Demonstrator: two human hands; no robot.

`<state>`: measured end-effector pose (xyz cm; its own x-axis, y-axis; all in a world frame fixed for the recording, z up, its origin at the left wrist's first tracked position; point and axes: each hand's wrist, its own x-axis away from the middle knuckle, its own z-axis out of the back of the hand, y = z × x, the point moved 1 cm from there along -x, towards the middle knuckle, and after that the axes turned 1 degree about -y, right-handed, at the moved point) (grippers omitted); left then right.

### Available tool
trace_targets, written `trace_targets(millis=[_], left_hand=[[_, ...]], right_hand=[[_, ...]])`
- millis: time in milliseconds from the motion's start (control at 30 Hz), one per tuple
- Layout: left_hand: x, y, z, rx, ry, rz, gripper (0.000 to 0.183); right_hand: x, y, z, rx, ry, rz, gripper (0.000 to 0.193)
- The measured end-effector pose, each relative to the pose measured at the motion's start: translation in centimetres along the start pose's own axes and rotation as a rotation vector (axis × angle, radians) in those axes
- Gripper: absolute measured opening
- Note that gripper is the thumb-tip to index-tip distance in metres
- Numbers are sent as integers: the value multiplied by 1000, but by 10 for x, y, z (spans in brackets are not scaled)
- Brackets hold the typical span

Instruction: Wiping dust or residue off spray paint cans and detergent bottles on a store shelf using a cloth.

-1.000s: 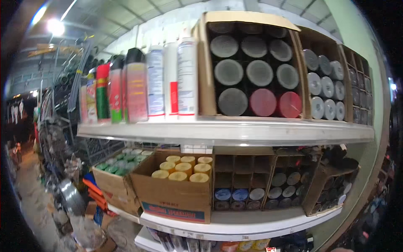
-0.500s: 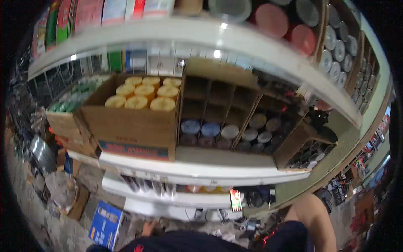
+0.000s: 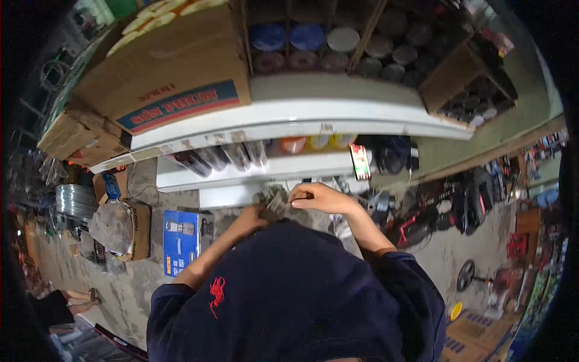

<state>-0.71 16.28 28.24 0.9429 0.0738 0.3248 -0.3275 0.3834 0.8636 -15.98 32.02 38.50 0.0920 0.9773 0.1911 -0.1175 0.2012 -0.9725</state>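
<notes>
My right hand (image 3: 318,198) is in front of the lower shelf, its fingers curled in and closed. Anything within them is too small or hidden to name. Lower and to the left, my left hand (image 3: 248,218) reaches in past my dark shirt; its fingers are blurred and partly hidden. Between both hands lies a greyish, crumpled-looking bundle (image 3: 274,199), close to the left fingertips. Whether either hand touches it I cannot tell. A lit phone (image 3: 360,161) leans at the shelf edge, to the right of and beyond my right hand.
White shelving (image 3: 301,114) spans the front, bearing a large cardboard carton (image 3: 175,72) and boxes of cans (image 3: 344,39). A blue box (image 3: 181,238) stands on the floor at left, near a wire coil (image 3: 75,202) and an open carton (image 3: 142,226). At far left, another person's legs (image 3: 81,298) show.
The view has tipped down, so the shelves sit higher and my shirt fills the lower middle. Both hands have come together in front of my body; the right one was out of sight before.
</notes>
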Motion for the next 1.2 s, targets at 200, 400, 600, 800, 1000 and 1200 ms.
trace_targets(millis=[200,400,600,800,1000,1200], left_hand=[[30,51,7,-12,288,-91,47],[38,30,-2,-204,-98,-314,20],[27,32,-5,49,-123,-239,13],[41,20,-4,-2,-62,-197,11],[52,28,2,70,222,116,13],[62,10,-4,186,400,242,14]], right_hand=[[80,41,-26,40,180,-136,24],[115,101,-5,-175,554,-314,21],[68,256,86,266,924,-405,24],[3,289,127,712,825,-962,44],[-7,367,161,589,712,-1033,43],[-13,162,85,756,-20,-609,32]])
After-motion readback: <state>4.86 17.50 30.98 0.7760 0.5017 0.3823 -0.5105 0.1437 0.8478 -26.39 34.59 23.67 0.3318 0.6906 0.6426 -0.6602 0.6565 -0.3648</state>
